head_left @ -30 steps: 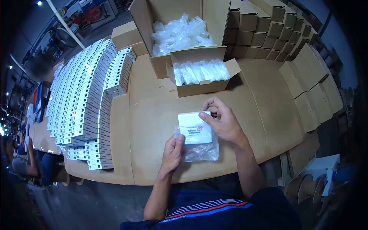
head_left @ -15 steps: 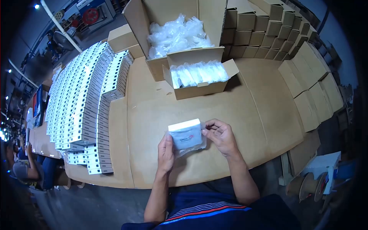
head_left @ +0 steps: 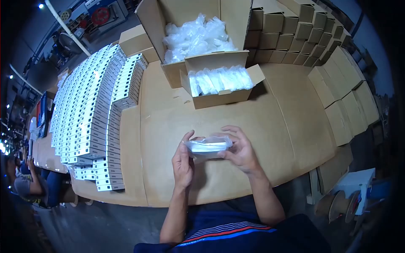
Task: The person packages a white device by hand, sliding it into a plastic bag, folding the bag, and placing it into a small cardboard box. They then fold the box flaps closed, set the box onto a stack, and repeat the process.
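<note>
A flat white box in a clear plastic bag [head_left: 208, 146] is held above the cardboard-covered table, its narrow side facing up. My left hand [head_left: 183, 162] grips the bag's left end between thumb and fingers. At the right end, my right hand [head_left: 239, 151] holds it with the thumb below and the fingers curved over, slightly blurred. Beyond the hands stands an open small carton [head_left: 221, 100] with a row of bagged items [head_left: 219, 81] inside. Behind it, a larger open carton [head_left: 173, 75] holds a heap of clear plastic bags [head_left: 196, 37].
Many small white boxes [head_left: 86, 114] are stacked on the left of the table [head_left: 164, 185]. Brown cartons [head_left: 291, 40] are piled at the back right, with more cartons [head_left: 346, 105] at the right edge. A person [head_left: 31, 183] is at the far left. Spools [head_left: 339, 206] stand lower right.
The bagged box has tipped from showing its broad printed face to showing its narrow side. My right hand has turned, its fingers now over the bag's right end.
</note>
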Action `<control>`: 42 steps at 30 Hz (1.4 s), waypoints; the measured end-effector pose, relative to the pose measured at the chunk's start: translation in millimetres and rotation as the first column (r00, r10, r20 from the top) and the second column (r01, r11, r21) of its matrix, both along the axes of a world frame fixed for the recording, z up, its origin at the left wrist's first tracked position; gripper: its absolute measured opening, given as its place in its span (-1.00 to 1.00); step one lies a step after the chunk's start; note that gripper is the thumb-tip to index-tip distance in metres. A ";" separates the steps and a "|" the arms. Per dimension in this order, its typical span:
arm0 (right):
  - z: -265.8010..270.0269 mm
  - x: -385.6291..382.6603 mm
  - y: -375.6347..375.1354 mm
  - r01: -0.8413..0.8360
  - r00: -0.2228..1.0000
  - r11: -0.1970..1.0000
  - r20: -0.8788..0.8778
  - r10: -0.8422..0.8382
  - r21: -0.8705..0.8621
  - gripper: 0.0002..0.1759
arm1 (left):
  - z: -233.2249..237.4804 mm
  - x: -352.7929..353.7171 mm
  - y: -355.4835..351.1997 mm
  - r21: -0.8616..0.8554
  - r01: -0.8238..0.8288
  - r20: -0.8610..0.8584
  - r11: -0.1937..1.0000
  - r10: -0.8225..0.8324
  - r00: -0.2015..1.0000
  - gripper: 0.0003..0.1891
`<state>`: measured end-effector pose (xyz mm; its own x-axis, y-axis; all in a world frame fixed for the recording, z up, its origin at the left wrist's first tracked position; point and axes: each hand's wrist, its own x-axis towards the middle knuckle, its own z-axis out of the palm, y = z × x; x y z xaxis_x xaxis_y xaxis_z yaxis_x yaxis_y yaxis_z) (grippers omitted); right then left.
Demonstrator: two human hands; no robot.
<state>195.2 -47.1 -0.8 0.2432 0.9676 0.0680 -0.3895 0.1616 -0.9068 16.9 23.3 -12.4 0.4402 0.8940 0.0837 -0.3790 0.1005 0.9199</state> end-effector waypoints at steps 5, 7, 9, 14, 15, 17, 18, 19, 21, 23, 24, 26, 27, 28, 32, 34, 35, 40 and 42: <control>-16.2 -9.0 0.7 0.054 0.976 0.997 0.212 -0.042 -0.051 -0.56 | -4.7 -1.0 -2.8 -0.022 0.006 -0.052 1.000 -0.008 0.999 -0.45; -16.3 -11.9 2.2 0.096 0.970 0.994 0.218 -0.104 0.046 -0.61 | -1.2 -1.7 -1.9 0.085 0.017 -0.160 0.996 -0.004 0.987 -0.49; -15.3 -12.0 0.0 0.106 0.977 0.992 0.176 -0.118 0.073 -0.62 | -2.7 -1.5 -5.4 0.010 0.016 -0.120 1.000 -0.015 0.993 -0.57; -18.7 -7.8 -0.8 -0.027 0.953 0.993 0.302 -0.009 0.114 -0.70 | -6.0 0.8 -9.4 -0.115 -0.007 -0.041 0.993 0.002 0.999 -0.72; -19.1 -8.0 -1.2 -0.040 0.950 0.992 0.311 0.001 0.118 -0.71 | -5.9 1.1 -9.2 -0.148 -0.041 -0.083 0.988 0.029 0.996 -0.73; -16.4 -9.3 -2.2 0.084 0.978 0.996 0.192 -0.086 0.017 -0.76 | -5.2 1.5 -8.2 -0.209 -0.111 -0.170 0.972 0.075 0.983 -0.73; -13.2 -9.8 -2.6 0.142 0.982 0.989 0.135 -0.136 -0.039 -0.78 | -2.3 3.0 -7.9 -0.219 -0.140 -0.165 0.966 0.105 0.981 -0.72; -9.3 -9.8 -3.0 0.195 0.979 0.976 0.081 -0.188 -0.098 -0.81 | 2.7 5.3 -7.9 -0.229 -0.170 -0.159 0.958 0.135 0.978 -0.71; -4.3 -1.3 -3.8 0.211 0.971 0.974 0.093 -0.219 0.084 -0.84 | 4.5 6.0 -4.8 -0.245 -0.197 -0.143 0.949 0.165 0.976 -0.70; -7.8 9.0 -2.8 0.114 0.937 0.944 0.283 -0.206 0.311 -0.83 | -0.1 2.6 -0.5 -0.259 -0.205 -0.118 0.944 0.180 0.977 -0.70; -4.0 11.2 -3.7 0.020 0.885 0.959 0.441 -0.148 0.282 -0.78 | 0.3 3.0 0.1 -0.243 -0.216 -0.159 0.946 0.181 0.971 -0.69; 9.1 8.7 -3.4 -0.080 0.835 0.990 0.551 0.000 0.121 -0.74 | 0.5 6.2 -1.7 -0.244 -0.200 -0.142 0.949 0.169 0.975 -0.69; 13.2 8.2 -2.8 -0.117 0.799 0.992 0.597 0.072 0.037 -0.72 | 0.3 7.5 -2.1 -0.243 -0.186 -0.131 0.952 0.157 0.979 -0.69; 9.0 5.8 0.1 -0.066 0.768 0.998 0.639 0.051 -0.001 -0.65 | -1.1 7.3 -2.2 -0.232 -0.170 -0.139 0.958 0.140 0.980 -0.68; 24.1 1.2 2.7 -0.014 0.881 0.978 0.461 0.111 -0.209 -0.64 | 0.7 0.7 0.0 -0.275 -0.150 -0.109 0.950 0.124 0.986 -0.66; 14.3 2.1 2.9 -0.008 0.853 0.990 0.515 0.080 -0.141 -0.64 | 6.5 -2.8 1.3 -0.242 -0.127 -0.083 0.962 0.111 0.990 -0.65; 8.9 2.9 2.9 -0.002 0.838 0.994 0.542 0.058 -0.105 -0.64 | 9.9 -3.6 2.5 -0.223 -0.112 -0.068 0.968 0.099 0.993 -0.64; 9.4 8.7 6.5 0.011 0.773 0.999 0.633 -0.043 0.053 -0.64 | 15.3 -10.3 4.6 0.056 0.000 -0.158 0.998 0.009 0.987 -0.62; 18.0 10.1 6.9 0.008 0.711 0.994 0.698 -0.085 0.113 -0.64 | 25.5 -16.5 8.2 0.203 0.146 -0.338 0.968 -0.071 0.938 -0.64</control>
